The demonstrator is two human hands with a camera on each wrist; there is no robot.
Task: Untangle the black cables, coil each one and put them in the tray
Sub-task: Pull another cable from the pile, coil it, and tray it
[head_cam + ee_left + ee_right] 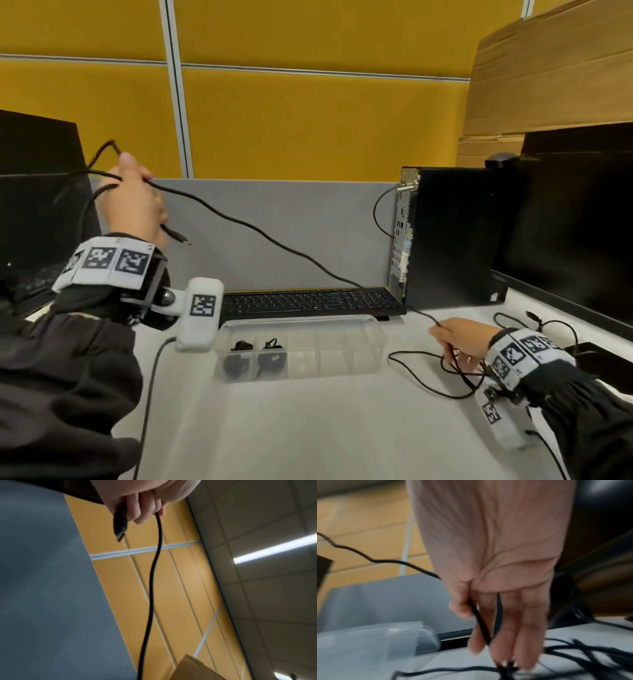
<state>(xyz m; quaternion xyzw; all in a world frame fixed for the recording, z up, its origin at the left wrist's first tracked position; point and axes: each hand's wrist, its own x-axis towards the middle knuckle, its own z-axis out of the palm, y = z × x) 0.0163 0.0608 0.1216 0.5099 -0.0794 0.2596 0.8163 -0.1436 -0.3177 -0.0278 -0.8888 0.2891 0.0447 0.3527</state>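
White desk [308, 428] in an office cubicle, yellow padded panels [325, 130] behind, a low grey divider in front of them. A keyboard [308, 301] sits at the back of the desk, a PC tower [452, 236] to its right, dark monitors at both edges.

The left hand [133, 198] is up in the air, fingers curled round a cable [260, 233]. A couple of loops stick out above and to the left of the fist, and the plug [120, 523] dangles just below the fingers. From the fist the cable droops across the divider, over the keyboard's right end and down to the right hand [459, 342]. That hand is low by the desk, thumb and forefinger pinching the cable, the other fingers fairly straight and pointing down into a loose tangle [445, 373] of black cable on the desk.

The clear tray [363, 346] sits just in front of the keyboard, between the hands. Its two leftmost compartments each hold a coiled black cable [272, 356].

The right wrist view is blurry, so I can't tell how many cables are in the tangle. No readable writing anywhere, only square black-and-white marker patterns on the wristbands.
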